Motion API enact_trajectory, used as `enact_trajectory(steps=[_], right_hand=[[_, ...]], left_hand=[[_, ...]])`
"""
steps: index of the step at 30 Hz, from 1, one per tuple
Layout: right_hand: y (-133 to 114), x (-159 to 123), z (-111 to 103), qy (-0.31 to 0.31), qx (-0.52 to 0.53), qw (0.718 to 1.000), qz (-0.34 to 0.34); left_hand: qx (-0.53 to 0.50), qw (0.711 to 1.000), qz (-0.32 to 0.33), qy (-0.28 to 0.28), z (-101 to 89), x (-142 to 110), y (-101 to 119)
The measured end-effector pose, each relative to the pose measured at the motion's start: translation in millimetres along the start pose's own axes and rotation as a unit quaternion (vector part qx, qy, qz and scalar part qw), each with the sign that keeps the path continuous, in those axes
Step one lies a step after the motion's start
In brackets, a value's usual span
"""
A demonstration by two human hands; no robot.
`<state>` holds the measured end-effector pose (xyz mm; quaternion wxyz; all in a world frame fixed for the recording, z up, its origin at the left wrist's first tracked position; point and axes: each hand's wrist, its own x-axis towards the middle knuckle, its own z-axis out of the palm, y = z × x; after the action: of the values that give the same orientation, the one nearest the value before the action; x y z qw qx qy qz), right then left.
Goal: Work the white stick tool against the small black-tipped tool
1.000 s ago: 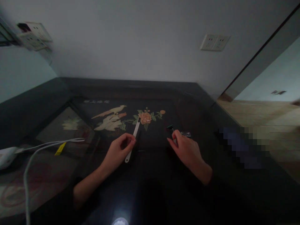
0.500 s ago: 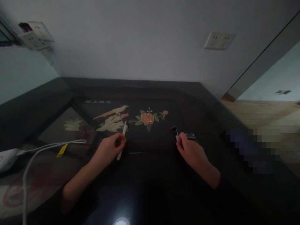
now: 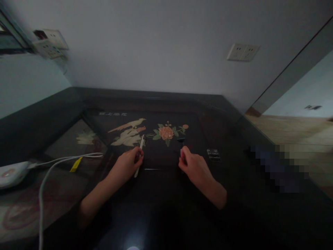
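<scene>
My left hand (image 3: 128,161) is closed around the middle of a slim white toothbrush (image 3: 142,140), whose head points away from me. The lower tip of its handle shows below my fingers. To the right, my right hand (image 3: 194,163) pinches the handle of a razor (image 3: 181,140), with its dark T-shaped head pointing up and away. Most of the razor's handle is hidden in my fingers. A small flat clear-and-dark pack (image 3: 213,155) lies on the black table to the right of that hand.
The black table (image 3: 161,191) carries an inlaid picture of birds and a peony (image 3: 165,132). At left lie a white adapter (image 3: 14,174) and a cable (image 3: 43,194) with a yellow tag (image 3: 76,164). A wall with sockets (image 3: 243,52) stands behind. A blurred dark item (image 3: 273,168) is at right.
My left hand has turned the toothbrush and shifted it left, then slightly back right. My right hand has carried the razor left, away from the small pack, which now shows fully.
</scene>
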<state>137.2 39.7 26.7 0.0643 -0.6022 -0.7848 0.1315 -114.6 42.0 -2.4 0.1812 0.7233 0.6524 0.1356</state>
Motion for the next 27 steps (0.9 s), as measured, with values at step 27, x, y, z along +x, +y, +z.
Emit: enact_trajectory(steps=[27], right_hand=[[73,23,-23,0.072,0.036,0.997,-0.011]], left_hand=[[0.059,0.998,-0.030,-0.024,-6.7,-3,2]])
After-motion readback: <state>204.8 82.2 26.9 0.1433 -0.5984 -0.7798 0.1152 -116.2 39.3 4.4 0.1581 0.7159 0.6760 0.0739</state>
